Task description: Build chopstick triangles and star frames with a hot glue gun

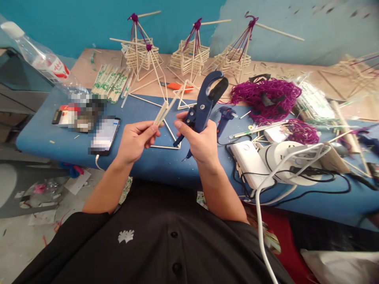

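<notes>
Short sticks are up above the middle of the surface, pinched tight between thumb and fingers of the left hand. Right hand has its fingers wrapped on the handles of a blue cutter, head up, just beside the sticks. Stick frame lies below, partly hidden by the hands. Glue gun just right of the cutter, orange knife behind. Surface is blue-covered in front, bare wood toward the wall, bits of stick scattered on it. Stick models line the back, purple yarn knotted at their tops. Left side: phone on a cable, green-printed stick packets, clear bottle. Right side: purple yarn heap, white block, tangled cables. Room: teal wall, paler toward the right; floor at lower left, scraps on it.
</notes>
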{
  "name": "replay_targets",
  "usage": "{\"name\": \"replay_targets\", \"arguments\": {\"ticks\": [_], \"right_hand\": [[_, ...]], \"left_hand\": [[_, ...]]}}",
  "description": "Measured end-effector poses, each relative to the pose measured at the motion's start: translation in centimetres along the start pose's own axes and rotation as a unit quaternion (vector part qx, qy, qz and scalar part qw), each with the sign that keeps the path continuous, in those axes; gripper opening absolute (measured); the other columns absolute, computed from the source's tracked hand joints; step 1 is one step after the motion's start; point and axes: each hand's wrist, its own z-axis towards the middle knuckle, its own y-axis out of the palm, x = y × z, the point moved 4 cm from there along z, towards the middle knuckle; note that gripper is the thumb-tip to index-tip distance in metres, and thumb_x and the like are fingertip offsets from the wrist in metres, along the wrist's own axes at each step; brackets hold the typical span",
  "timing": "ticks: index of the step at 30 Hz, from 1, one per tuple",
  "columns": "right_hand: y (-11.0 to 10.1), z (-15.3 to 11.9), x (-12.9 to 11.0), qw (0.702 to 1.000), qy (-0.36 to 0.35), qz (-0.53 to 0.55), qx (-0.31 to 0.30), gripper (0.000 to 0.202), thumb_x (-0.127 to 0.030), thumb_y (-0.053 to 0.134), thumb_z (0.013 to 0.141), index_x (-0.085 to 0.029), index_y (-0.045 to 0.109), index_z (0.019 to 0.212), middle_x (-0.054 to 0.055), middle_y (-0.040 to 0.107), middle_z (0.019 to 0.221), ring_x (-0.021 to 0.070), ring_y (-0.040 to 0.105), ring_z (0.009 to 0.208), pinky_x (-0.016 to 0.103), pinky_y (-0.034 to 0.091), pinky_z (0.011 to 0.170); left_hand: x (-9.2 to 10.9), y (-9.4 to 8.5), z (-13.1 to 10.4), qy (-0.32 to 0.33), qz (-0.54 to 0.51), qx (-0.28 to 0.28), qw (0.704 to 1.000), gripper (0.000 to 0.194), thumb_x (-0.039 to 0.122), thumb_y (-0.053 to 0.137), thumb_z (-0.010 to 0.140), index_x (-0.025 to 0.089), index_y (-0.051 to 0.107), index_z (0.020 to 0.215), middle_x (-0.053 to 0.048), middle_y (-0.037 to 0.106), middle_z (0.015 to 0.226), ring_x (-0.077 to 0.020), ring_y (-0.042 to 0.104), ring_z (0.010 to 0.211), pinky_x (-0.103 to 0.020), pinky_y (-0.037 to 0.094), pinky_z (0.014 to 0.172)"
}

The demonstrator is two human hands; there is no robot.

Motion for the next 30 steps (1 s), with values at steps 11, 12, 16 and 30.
{"name": "replay_targets", "arguments": {"ticks": [11, 12, 16, 30], "right_hand": [[0.2, 0.2, 0.6, 0.999, -0.006, 0.037, 0.020, 0.031, -0.048, 0.091, 0.077, -0.024, 0.070, 0.075, -0.004, 0.066, 0.065, 0.0167, 0.065, 0.063, 0.036, 0.060, 0.067], [0.1, 0.2, 0.7, 0.999, -0.002, 0.034, 0.025, 0.029, -0.046, 0.090, 0.077, -0.024, 0.071, 0.076, -0.003, 0.067, 0.067, 0.0165, 0.065, 0.062, 0.036, 0.060, 0.066], [-1.1, 0.7, 1.0, 0.997, -0.003, 0.033, 0.075, 0.024, -0.041, 0.088, 0.074, -0.024, 0.072, 0.080, -0.001, 0.073, 0.078, 0.0156, 0.064, 0.065, 0.037, 0.061, 0.070], [-2.2, 1.3, -1.2, 0.991, -0.119, -0.014, 0.063, 0.012, -0.023, 0.086, 0.079, -0.022, 0.075, 0.076, -0.002, 0.071, 0.074, 0.0157, 0.065, 0.068, 0.034, 0.057, 0.072]], "left_hand": [[-0.7, 2.9, -0.7, -0.027, 0.008, -0.077, 0.997, 0.044, 0.064, 0.092, 0.082, 0.020, 0.087, 0.081, -0.003, 0.070, 0.062, -0.0116, 0.056, 0.050, -0.024, 0.045, 0.046], [-0.8, 2.7, -0.7, -0.030, 0.007, -0.069, 0.997, 0.044, 0.063, 0.092, 0.082, 0.020, 0.088, 0.085, -0.005, 0.075, 0.069, -0.0134, 0.062, 0.054, -0.025, 0.051, 0.051], [-1.1, -1.0, 0.0, 0.036, 0.121, 0.080, 0.989, 0.038, 0.056, 0.078, 0.095, 0.020, 0.089, 0.104, -0.009, 0.085, 0.091, -0.0210, 0.077, 0.077, -0.034, 0.064, 0.075], [-0.4, 0.5, 0.5, 0.201, 0.281, 0.010, 0.938, 0.028, 0.040, 0.077, 0.099, 0.022, 0.090, 0.115, -0.008, 0.088, 0.118, -0.0259, 0.084, 0.107, -0.039, 0.068, 0.102]]}}
